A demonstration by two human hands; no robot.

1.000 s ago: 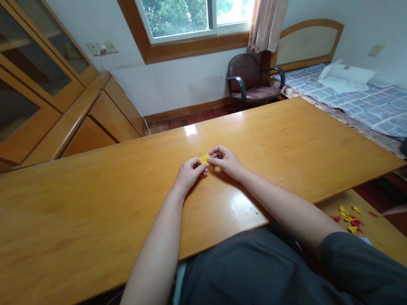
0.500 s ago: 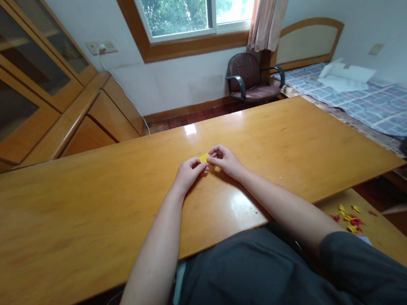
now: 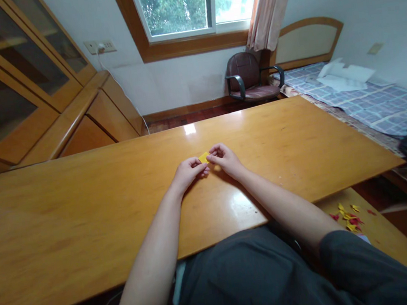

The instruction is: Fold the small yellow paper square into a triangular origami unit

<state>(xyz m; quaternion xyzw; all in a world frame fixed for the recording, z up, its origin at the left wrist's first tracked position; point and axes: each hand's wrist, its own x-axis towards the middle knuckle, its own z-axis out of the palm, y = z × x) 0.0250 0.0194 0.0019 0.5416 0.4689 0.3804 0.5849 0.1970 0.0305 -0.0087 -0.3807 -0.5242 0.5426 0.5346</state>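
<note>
Over the wooden table (image 3: pixel 84 211): small yellow piece (image 3: pixel 203 158), paper by the look of it, caught between both hands, straight out in front of the body. Touching the tabletop or just above it? Can't tell from this angle.
Left hand (image 3: pixel 188 172): pinching the left end, thumb on the near side, lower fingers curled in below it.
Right hand (image 3: pixel 226 159): pinching the right end between thumb and forefinger, fingertips nearly meeting the other set.
Yellow piece: ends covered by fingers, layers and creases too small to make out. Best to check edges for straightness before pressing hard.
Pinch: go light and even on both sides, imo. Too much pull from one hand could easily mean a skew or a tear.
Wrists: worth bracing on the tabletop for steadiness, with just the fingertips doing fine work.
Glare (image 3: pixel 242 202): bright patch on the near side of the table, so maybe tilt the piece for a better look.
Red and yellow bits (image 3: pixel 355 221): on a lower surface (image 3: pixel 394 253) to the right, well apart from both hands. Fine to ignore mid-pinch.
</note>
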